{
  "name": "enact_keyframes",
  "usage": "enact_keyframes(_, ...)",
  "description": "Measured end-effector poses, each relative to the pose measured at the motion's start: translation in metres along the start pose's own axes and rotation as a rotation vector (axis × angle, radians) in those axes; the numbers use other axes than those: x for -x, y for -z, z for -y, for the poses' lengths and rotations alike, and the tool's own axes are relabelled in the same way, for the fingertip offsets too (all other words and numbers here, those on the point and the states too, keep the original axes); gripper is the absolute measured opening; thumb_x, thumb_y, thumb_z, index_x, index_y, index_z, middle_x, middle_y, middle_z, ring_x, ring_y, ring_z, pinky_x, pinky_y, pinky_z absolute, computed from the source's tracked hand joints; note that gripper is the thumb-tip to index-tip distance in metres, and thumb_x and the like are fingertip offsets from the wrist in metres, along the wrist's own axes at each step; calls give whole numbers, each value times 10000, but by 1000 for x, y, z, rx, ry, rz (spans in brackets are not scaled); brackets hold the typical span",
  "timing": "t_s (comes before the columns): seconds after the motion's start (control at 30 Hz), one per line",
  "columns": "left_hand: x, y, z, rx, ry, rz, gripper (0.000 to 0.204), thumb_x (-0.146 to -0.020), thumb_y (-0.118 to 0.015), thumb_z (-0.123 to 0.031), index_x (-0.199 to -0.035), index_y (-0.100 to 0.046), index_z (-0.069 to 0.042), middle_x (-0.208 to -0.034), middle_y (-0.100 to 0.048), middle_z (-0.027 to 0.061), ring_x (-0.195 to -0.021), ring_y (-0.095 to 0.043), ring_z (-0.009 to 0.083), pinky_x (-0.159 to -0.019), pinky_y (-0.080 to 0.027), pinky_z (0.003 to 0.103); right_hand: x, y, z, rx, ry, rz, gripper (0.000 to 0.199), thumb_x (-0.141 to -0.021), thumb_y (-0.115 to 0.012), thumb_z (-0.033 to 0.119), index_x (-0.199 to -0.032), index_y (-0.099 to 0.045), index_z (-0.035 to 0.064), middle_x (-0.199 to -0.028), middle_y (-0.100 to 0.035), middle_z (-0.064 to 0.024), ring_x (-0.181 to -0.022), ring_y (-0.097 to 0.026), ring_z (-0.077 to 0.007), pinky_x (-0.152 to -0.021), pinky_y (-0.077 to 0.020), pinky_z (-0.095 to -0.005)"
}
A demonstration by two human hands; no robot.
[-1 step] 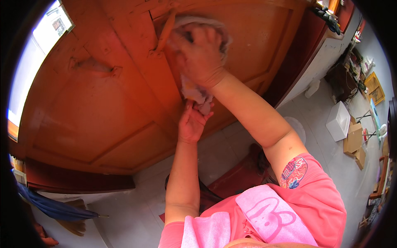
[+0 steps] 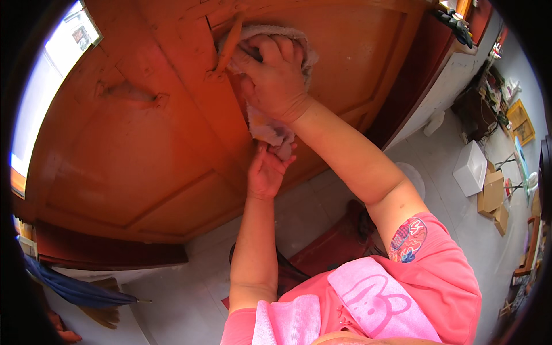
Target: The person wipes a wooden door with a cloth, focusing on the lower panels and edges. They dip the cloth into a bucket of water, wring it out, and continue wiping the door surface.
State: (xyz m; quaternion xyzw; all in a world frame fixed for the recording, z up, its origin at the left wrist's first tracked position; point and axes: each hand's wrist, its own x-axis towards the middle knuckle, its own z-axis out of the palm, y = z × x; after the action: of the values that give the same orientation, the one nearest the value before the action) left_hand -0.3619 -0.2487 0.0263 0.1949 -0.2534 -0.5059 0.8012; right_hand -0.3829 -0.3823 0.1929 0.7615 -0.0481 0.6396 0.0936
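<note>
A pale, damp-looking cloth (image 2: pixel 257 122) lies against the orange-brown wooden double door (image 2: pixel 345 75), beside a long upright door handle (image 2: pixel 231 41). My right hand (image 2: pixel 275 77) presses the bunched upper part of the cloth to the right door panel, fingers curled over it. Below, the cloth's loose end hangs down to my left hand (image 2: pixel 267 172), whose thumb and fingers hold it from underneath. Part of the cloth is hidden behind my right hand. On the left door panel sits a second handle (image 2: pixel 129 92).
At the lower left, a folded blue umbrella (image 2: pixel 80 284) leans near a brown broom head (image 2: pixel 106 305). A white box (image 2: pixel 470 168) and cardboard boxes (image 2: pixel 490 192) stand on the grey tiled floor at right. Something red (image 2: pixel 330 241) lies beneath my arms. Dark gloves (image 2: pixel 456 27) hang at upper right.
My right hand and the cloth under it have shifted slightly left, toward the handle. The hand was blurred before and is sharper now. My left hand stays in about the same place.
</note>
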Motion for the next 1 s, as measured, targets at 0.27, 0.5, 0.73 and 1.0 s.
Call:
enact_keyframes(0.27,1,-3,1,-2,-23,-14,606,-950,-536,-380,-1473,-363,-126,-1406,-486,97,-1211,-541,327,-931,-503,408,7,16,-64,61,-176,-97,430,-719,-664,130,-1145,-678,189,-1157,-541,-54,-1085,-461,-301,-947,-366,-469)
enact_keyframes(0.5,-4,0,5,45,-7,64,650,-931,-559,-372,-1496,-343,-133,-1438,-465,110,-1234,-520,345,-975,-474,418,-16,28,-71,-285,-228,-347,338,-843,-599,47,-1175,-642,90,-1195,-584,-131,-1122,-564,-313,-964,-446,-369)
enact_keyframes(0.73,-4,-3,5,11,15,162,649,-919,-560,-388,-1485,-358,-140,-1404,-483,139,-1240,-506,337,-995,-443,412,-72,33,-46,11,-86,-429,312,-846,-637,151,-1139,-616,44,-1183,-620,-164,-1110,-578,-334,-959,-440,-420)
enact_keyframes(1.0,-4,4,5,16,-10,161,449,-950,-533,-401,-1341,-536,-181,-1476,-413,207,-1238,-511,322,-979,-451,407,-96,40,13,-322,81,-37,460,-844,-594,130,-1283,-570,-6,-1355,-526,-207,-1304,-444,-398,-1115,-322,-496)
